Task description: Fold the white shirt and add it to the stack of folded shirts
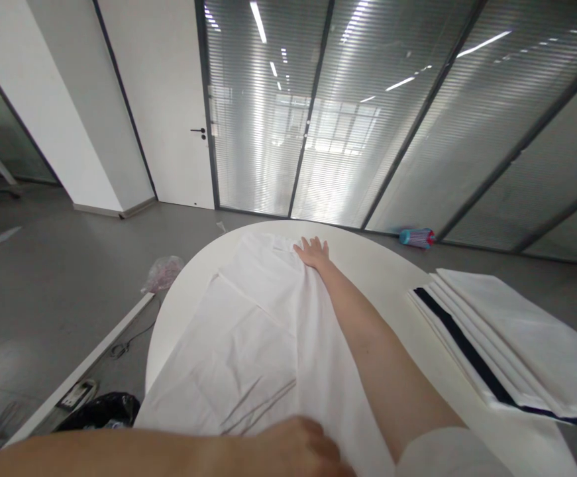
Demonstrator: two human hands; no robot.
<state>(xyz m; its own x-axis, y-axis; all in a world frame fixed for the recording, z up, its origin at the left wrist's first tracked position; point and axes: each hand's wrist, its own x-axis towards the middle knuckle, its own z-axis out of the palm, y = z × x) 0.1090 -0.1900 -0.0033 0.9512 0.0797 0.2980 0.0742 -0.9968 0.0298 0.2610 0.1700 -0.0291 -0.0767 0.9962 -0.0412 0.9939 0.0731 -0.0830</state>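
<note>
A large white cloth (248, 331) lies spread over the round white table (179, 291), with a lengthwise fold along its right part and creases towards the near side. At the cloth's far edge, my right hand (313, 252) rests flat with its fingers spread, partly on the cloth and partly beside it. My left hand (301, 447) reaches in from the left, low over the near part of the cloth. Its fingers are curled in, slightly blurred, and the fingertips are hidden, so what they hold cannot be seen.
On the right lies a stack of folded white cloths (507, 338) with a dark band. A black bin bag (104, 411), a power socket (74, 395) and a clear plastic bag (163, 273) are left of the table. A blue-and-red object (416, 238) lies by the glass wall.
</note>
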